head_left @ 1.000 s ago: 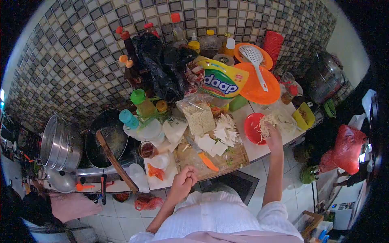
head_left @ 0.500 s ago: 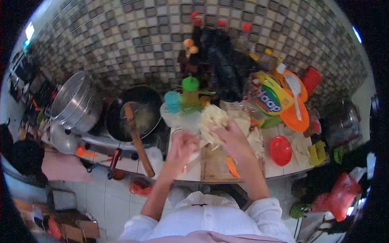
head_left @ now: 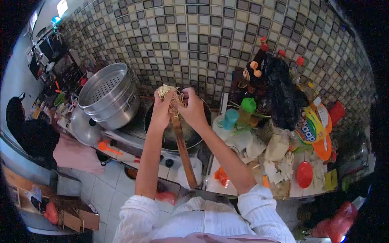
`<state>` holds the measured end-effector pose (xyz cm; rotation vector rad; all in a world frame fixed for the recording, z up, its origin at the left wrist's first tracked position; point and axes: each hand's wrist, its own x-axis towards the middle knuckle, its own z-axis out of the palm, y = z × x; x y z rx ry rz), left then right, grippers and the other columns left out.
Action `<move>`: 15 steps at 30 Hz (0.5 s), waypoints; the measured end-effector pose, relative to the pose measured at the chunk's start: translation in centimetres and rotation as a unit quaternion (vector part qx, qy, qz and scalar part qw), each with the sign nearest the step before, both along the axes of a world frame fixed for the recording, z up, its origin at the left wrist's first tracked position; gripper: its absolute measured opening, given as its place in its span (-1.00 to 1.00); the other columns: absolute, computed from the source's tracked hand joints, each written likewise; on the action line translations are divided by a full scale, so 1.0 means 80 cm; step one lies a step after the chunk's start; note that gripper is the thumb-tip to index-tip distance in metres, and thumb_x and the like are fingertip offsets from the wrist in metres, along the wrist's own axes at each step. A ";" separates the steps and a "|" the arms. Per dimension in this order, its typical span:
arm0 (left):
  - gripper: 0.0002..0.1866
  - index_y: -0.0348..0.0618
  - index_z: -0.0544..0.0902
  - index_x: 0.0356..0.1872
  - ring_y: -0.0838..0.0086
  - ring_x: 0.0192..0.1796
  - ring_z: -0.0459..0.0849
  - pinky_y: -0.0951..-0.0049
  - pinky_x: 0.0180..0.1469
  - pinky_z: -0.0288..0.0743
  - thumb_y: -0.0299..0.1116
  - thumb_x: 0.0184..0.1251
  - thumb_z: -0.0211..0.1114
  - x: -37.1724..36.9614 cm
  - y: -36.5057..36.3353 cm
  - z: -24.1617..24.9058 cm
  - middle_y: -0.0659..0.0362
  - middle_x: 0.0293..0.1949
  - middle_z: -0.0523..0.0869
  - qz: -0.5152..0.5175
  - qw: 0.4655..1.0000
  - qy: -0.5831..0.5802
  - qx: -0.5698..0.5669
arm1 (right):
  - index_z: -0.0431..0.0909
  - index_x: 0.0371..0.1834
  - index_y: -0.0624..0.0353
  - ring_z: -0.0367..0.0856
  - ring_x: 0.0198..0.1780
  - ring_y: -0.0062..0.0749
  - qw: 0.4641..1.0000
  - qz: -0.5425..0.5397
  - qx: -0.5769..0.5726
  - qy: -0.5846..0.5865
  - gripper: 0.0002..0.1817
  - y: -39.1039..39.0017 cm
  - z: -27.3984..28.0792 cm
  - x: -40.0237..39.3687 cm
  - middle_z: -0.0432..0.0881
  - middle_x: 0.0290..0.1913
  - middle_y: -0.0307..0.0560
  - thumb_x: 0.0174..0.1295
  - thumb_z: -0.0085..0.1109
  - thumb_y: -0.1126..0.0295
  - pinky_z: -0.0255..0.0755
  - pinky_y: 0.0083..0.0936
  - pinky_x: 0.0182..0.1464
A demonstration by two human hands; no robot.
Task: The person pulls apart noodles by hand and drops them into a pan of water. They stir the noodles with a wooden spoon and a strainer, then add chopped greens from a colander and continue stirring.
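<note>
A bunch of pale, stringy noodles (head_left: 172, 96) is between my two hands, above the dark wok (head_left: 204, 117) on the stove. My left hand (head_left: 162, 111) grips the bunch from the left, fingers curled. On the other side, my right hand (head_left: 193, 110) has its fingers bent around the noodles. Some strands hang down between the hands. A wooden spatula (head_left: 183, 156) rests across the wok, its handle pointing toward me. The arms and hands hide part of the wok's inside.
A large steamer pot (head_left: 109, 99) stands left of the wok. To the right are a green-lidded jar (head_left: 247, 109), a blue cup (head_left: 230, 118), a black plastic bag (head_left: 279, 93) and a red bowl (head_left: 304, 175). An orange piece (head_left: 221, 177) lies near the counter edge.
Both hands have moved left, from the cutting board area to above the wok, with the noodles. The left hand, earlier apart from the bunch, now grips it too. The view has shifted left.
</note>
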<state>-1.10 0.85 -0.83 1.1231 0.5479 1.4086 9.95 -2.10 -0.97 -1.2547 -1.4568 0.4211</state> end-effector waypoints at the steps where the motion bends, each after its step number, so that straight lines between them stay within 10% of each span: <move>1: -0.57 -0.04 0.26 -0.03 0.53 -0.22 0.52 0.49 -0.34 0.44 -0.33 0.14 0.27 -0.006 0.010 0.000 0.23 -0.22 0.46 -0.006 1.000 0.003 -0.002 | 0.28 -0.09 0.26 0.57 -0.21 -0.24 1.000 -0.006 -0.002 0.003 -0.50 0.010 -0.003 -0.007 0.54 -0.25 0.11 -0.10 0.28 0.39 0.41 -0.42 -0.18; 7: -0.60 -0.11 0.33 -0.13 0.46 -0.27 0.57 0.45 -0.34 0.49 -0.36 0.06 0.34 -0.029 0.075 -0.012 0.20 -0.31 0.50 -0.016 0.997 -0.011 -0.075 | 0.40 -0.35 0.22 0.58 -0.33 -0.19 0.994 -0.017 0.028 0.102 -0.77 0.067 -0.042 -0.036 0.56 -0.42 0.02 -0.08 0.20 0.44 0.40 -0.39 -0.25; 15: -0.70 -0.16 0.40 -0.28 0.43 -0.51 0.55 0.42 -0.55 0.49 -0.34 0.05 0.35 -0.017 0.126 -0.009 0.18 -0.46 0.49 -0.044 0.976 -0.087 -0.197 | 0.38 -0.37 0.25 0.43 -0.35 -0.65 0.981 0.000 -0.045 0.189 -0.85 0.073 -0.046 -0.041 0.49 -0.41 -0.24 0.06 0.16 0.52 0.32 -0.66 -0.28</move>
